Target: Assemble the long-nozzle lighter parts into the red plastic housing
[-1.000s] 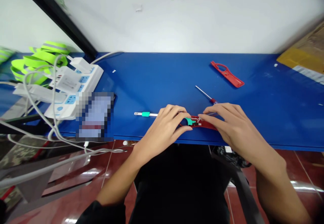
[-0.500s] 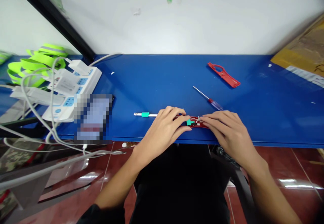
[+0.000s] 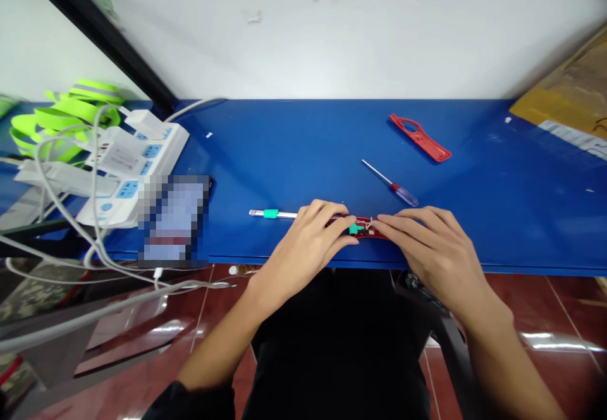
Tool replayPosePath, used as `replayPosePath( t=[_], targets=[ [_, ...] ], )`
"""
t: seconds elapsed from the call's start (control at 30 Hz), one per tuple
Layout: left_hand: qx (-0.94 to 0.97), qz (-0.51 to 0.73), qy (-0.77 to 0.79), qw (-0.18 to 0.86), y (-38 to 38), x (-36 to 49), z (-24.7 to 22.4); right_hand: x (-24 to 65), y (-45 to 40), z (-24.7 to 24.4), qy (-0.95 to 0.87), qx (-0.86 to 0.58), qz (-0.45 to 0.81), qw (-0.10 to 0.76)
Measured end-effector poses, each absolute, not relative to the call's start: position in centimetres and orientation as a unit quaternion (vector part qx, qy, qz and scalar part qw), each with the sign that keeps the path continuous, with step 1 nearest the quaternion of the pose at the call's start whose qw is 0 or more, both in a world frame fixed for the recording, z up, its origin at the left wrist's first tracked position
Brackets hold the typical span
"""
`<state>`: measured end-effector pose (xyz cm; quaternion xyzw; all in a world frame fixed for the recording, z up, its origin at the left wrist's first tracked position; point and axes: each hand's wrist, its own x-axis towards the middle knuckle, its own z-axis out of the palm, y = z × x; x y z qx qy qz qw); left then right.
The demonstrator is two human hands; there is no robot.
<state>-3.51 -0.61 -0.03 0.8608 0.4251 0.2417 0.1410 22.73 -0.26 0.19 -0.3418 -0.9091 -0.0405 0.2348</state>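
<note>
Both my hands meet at the front edge of the blue table [image 3: 303, 154]. Between their fingertips lies a narrow red plastic casing [image 3: 365, 228], with a teal clip [image 3: 353, 229] and thin pale wire on it. My left hand [image 3: 303, 243] pinches the casing's left part, and my right hand [image 3: 427, 246] holds its right end. The fingers hide much of the casing. A metal pen-shaped tool with a teal band [image 3: 271, 214] lies just left of my left hand. A red-handled screwdriver [image 3: 396, 188] lies beyond my right fingers, and a matching red plastic casing half [image 3: 420, 137] lies farther back.
A white power strip [image 3: 137, 167] with plugs and tangled white cables sits at the table's left, beside a pixelated phone [image 3: 173, 221]. Neon green reflective straps [image 3: 71, 116] lie behind it. A cardboard box [image 3: 569, 85] occupies the back right corner.
My right hand has slid left and lower, leaving the screwdriver fully uncovered. Less of the red casing shows between my hands. The view has also shifted slightly.
</note>
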Motion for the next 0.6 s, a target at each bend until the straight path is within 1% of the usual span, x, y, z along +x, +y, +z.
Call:
replayPosePath(
  t=[0.23,0.43,0.6],
  targets=[
    [0.863,0.241,0.424,0.134,-0.7,-3.5,0.0,23.0,-0.2,1.0,-0.928,-0.299,-0.097,0.201],
    [0.861,0.235,0.429,0.141,-0.7,-3.4,0.3,23.1,-0.4,1.4,-0.926,-0.294,-0.11,0.207],
    [0.861,0.235,0.43,0.139,-0.6,-3.5,0.2,23.4,0.3,0.7,-0.923,-0.32,-0.046,0.207]
  ],
)
